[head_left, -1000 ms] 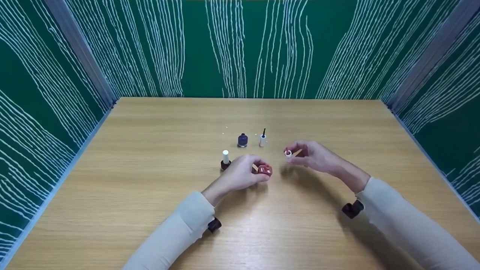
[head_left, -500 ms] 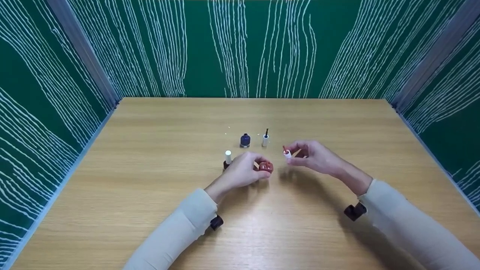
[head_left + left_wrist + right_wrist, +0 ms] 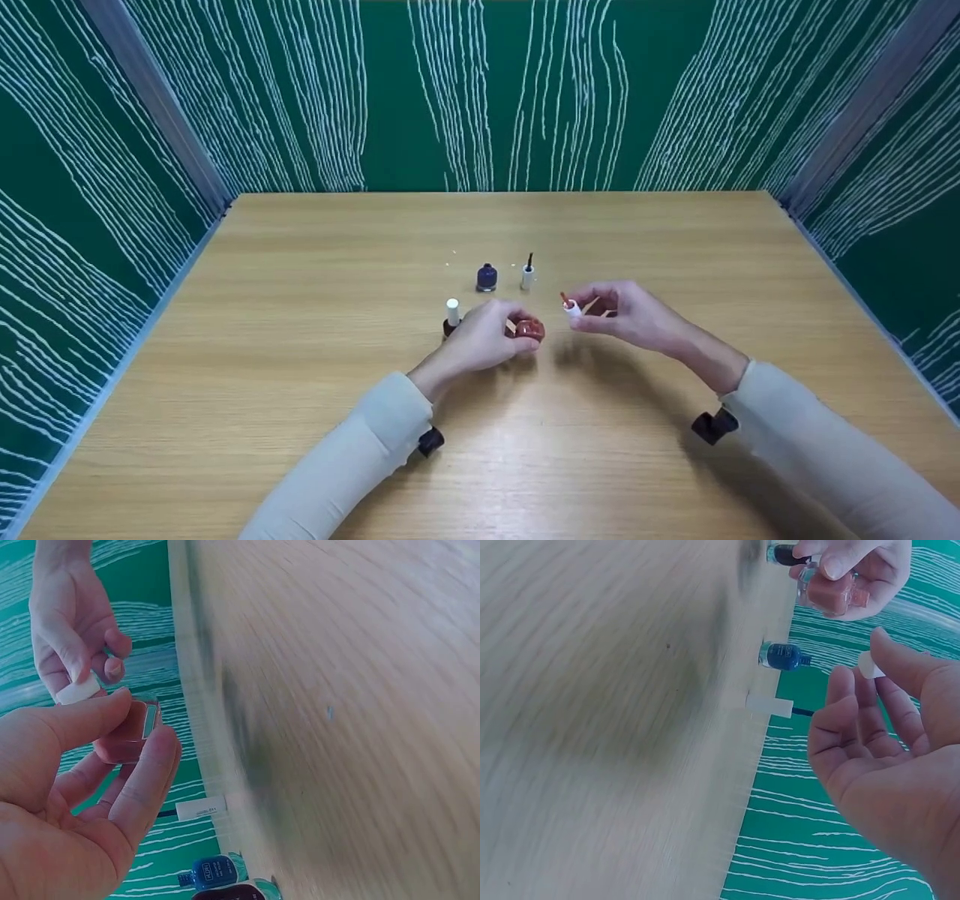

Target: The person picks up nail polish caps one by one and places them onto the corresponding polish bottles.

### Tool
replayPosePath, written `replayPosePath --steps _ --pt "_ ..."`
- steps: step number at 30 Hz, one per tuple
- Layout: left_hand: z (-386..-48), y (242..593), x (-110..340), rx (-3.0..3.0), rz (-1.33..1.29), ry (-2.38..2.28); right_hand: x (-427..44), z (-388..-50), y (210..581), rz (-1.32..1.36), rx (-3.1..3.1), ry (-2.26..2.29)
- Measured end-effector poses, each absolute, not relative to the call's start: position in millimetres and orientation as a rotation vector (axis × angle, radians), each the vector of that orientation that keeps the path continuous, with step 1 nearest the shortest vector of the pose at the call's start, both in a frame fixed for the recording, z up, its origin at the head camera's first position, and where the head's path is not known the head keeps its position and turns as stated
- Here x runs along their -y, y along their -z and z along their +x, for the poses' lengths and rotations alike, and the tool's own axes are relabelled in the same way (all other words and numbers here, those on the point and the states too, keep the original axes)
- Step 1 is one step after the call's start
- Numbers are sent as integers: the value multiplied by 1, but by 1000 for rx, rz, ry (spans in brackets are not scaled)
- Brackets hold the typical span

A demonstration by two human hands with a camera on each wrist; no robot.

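My left hand [image 3: 480, 341] pinches a red nail polish bottle [image 3: 530, 330] between thumb and fingers, just above the table. Its neck has no cap on, as the right wrist view shows. To the right, my right hand [image 3: 634, 315] holds a white nail polish cap [image 3: 573, 310] by thumb and fingertips. The cap's red-coated brush [image 3: 565, 298] points up and to the left, apart from the bottle. Behind my left hand stands a dark nail polish bottle with a white cap [image 3: 452, 312], its lower part partly hidden by the hand.
An uncapped dark blue nail polish bottle [image 3: 487, 278] stands farther back on the wooden table [image 3: 337, 262]. Right of it, another white cap [image 3: 528, 278] stands with its dark brush upward. Small white specks lie around them. Green walls with white lines enclose the table's back and sides.
My right hand has tilted the cap, so its brush now shows pointing up-left instead of the opening facing the camera. My left hand has shifted slightly away from me and tilted the red bottle.
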State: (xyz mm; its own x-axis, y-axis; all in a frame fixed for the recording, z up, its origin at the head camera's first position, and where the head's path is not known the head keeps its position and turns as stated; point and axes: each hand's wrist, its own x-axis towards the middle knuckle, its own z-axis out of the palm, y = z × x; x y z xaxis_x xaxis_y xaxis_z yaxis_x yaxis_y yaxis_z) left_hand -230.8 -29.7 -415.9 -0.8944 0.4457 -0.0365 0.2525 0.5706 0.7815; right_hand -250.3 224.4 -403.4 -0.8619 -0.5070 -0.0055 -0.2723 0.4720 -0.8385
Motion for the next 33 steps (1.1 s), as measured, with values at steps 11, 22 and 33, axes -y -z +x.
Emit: replayPosePath --steps 11,22,33 --pt "-233 415 29 -2543 625 -1247 -230 -250 398 -622 -2427 1227" --pt "-233 415 34 -2561 614 -1202 -235 -248 384 -614 -2387 1085" --pt "-230 418 38 -2567 574 -1212 -236 -247 378 -712 -2398 1061"
